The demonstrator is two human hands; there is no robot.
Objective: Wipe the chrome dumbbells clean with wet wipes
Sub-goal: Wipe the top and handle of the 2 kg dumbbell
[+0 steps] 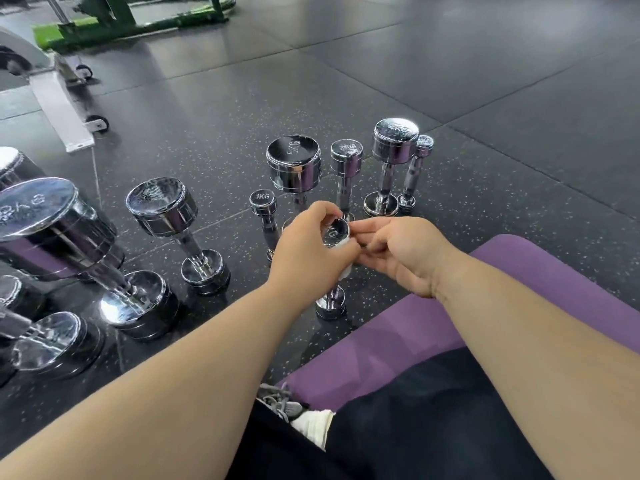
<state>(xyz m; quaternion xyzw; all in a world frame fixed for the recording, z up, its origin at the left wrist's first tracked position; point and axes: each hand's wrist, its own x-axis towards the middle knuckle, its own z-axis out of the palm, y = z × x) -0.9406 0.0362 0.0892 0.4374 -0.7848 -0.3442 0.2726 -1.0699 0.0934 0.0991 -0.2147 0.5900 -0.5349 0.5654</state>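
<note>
Glossy chrome dumbbells (294,168), matt speckled rubber floor (485,81), matt purple mat (398,341)

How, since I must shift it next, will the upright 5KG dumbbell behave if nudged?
The 5KG dumbbell may tip, not slide: it stands on end, wide head over thin handle. Once down, its round heads would likely roll. Chrome looks slippery.

Upright chrome dumbbell (333,265), wipe-wrapped (343,244) handle

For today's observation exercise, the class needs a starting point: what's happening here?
A person seated on a purple mat works on a small dumbbell standing upright on the floor. The left hand grips it just under its top head, a white wipe in its grip; the right hand pinches at that head. Other chrome dumbbells stand around.
</note>
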